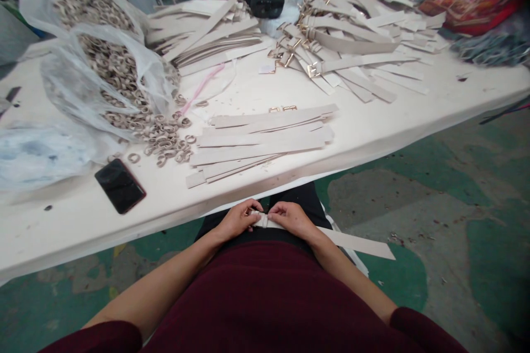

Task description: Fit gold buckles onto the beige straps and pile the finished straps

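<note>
Over my lap, a pale beige belt strap (360, 244) is pinched between both hands. My left hand (242, 218) has its fingers closed on the strap's end, where a narrow loop sits around it; whether a buckle is there is hidden by the fingers. Close beside it, my right hand (292, 217) grips the same strap with thumb and fingers. From under that hand the free end runs out to the right, past my leg. Ahead on the table lies a loose stack of flat beige strips (265, 138), with gold buckles (284, 108) just behind it.
Small beige loops (165, 140) spill from a clear plastic bag (124, 66) on the left. A phone (120, 185) lies near the front edge of the white table (406, 121). Farther back are buckled straps (331, 49), more strips (219, 38) and a red bag (476, 0).
</note>
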Demonstrator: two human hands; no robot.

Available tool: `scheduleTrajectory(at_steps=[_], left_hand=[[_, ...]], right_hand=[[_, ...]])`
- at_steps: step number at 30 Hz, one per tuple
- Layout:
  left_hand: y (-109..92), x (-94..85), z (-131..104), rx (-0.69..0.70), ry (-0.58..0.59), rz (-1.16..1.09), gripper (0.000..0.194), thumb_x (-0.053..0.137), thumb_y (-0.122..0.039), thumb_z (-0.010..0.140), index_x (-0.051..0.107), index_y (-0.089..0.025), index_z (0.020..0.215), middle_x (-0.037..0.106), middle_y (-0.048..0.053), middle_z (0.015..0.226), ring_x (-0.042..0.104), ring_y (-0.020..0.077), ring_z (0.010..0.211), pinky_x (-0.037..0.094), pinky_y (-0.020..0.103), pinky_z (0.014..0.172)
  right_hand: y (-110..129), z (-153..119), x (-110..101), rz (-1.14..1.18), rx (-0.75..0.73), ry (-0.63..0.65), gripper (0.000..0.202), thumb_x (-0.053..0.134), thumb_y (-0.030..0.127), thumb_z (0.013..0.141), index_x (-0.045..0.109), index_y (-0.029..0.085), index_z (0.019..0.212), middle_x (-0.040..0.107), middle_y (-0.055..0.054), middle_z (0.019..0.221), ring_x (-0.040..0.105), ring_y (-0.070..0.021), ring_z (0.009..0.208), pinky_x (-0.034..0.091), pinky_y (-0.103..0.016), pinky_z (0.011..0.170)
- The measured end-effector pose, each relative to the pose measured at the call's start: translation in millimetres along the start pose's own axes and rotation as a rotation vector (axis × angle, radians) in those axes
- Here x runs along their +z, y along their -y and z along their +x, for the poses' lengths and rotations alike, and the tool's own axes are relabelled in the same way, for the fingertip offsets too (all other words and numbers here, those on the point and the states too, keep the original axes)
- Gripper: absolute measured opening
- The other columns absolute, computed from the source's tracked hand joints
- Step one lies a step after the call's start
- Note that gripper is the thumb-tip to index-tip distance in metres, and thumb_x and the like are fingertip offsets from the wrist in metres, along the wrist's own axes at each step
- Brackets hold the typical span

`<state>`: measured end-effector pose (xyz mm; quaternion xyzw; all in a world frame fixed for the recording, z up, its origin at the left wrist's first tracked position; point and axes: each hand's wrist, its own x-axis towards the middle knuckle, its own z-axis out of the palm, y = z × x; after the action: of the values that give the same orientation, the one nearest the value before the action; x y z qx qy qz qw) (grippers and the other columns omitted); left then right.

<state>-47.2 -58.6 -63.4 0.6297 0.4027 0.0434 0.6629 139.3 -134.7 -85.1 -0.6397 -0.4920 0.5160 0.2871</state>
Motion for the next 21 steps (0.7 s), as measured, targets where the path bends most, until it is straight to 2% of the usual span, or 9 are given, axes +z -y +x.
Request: scheduleTrajectory(at_steps=[7, 10, 15, 18, 21], left_hand=[[-3.6, 0.3, 0.6, -0.057, 0.003, 0.044, 0.019, 0.058, -0.032, 0.074, 0.060, -0.016, 0.083, 0.050, -0.004, 0.060, 0.047, 0.0079, 0.049, 0.041, 0.017, 0.044], [-5.3, 0.4, -0.7, -0.044, -0.025, 0.024, 0.018, 0.059, -0.031, 0.074, 0.061, -0.015, 0.083, 0.051, -0.004, 0.060, 0.047, 0.0078, 0.049, 0.041, 0.017, 0.045], [-11.1, -0.5, -2.9, 0.017, -0.125, -0.075, 0.022, 0.059, -0.034, 0.076, 0.058, -0.015, 0.087, 0.053, -0.003, 0.064, 0.048, 0.0066, 0.048, 0.042, 0.017, 0.044], [-13.5, -2.4, -3.3, 0.022, -0.125, -0.114, 0.025, 0.060, -0.036, 0.076, 0.057, -0.015, 0.089, 0.053, -0.004, 0.065, 0.049, 0.0065, 0.047, 0.043, 0.017, 0.043], [-13.2, -4.5, -5.5, 0.031, -0.115, -0.093, 0.024, 0.060, -0.036, 0.076, 0.058, -0.015, 0.088, 0.053, -0.003, 0.065, 0.051, 0.0077, 0.049, 0.047, 0.019, 0.046]], right_hand=[[-4.8, 2.3, -3.4, -0.061, 0.018, 0.079, 0.014, 0.060, 0.027, 0.069, 0.069, 0.016, 0.071, 0.065, -0.002, 0.065, 0.054, -0.0139, 0.061, 0.035, -0.023, 0.054], [-1.8, 4.5, -4.3, -0.032, 0.031, 0.115, 0.014, 0.060, 0.027, 0.069, 0.066, 0.016, 0.063, 0.060, 0.001, 0.058, 0.050, -0.0120, 0.056, 0.032, -0.022, 0.051], [5.6, 10.4, -3.2, 0.131, 0.038, 0.201, 0.024, 0.063, 0.039, 0.069, 0.064, 0.015, 0.072, 0.058, 0.003, 0.060, 0.049, -0.0103, 0.056, 0.034, -0.019, 0.050], [6.3, 11.7, -0.7, 0.277, 0.073, 0.219, 0.032, 0.064, 0.045, 0.068, 0.064, 0.014, 0.076, 0.059, 0.003, 0.061, 0.049, -0.0095, 0.054, 0.034, -0.020, 0.051], [5.2, 10.2, 2.3, 0.486, 0.146, 0.208, 0.032, 0.071, 0.043, 0.063, 0.064, 0.013, 0.073, 0.058, 0.004, 0.059, 0.046, -0.0081, 0.052, 0.033, -0.020, 0.052]])
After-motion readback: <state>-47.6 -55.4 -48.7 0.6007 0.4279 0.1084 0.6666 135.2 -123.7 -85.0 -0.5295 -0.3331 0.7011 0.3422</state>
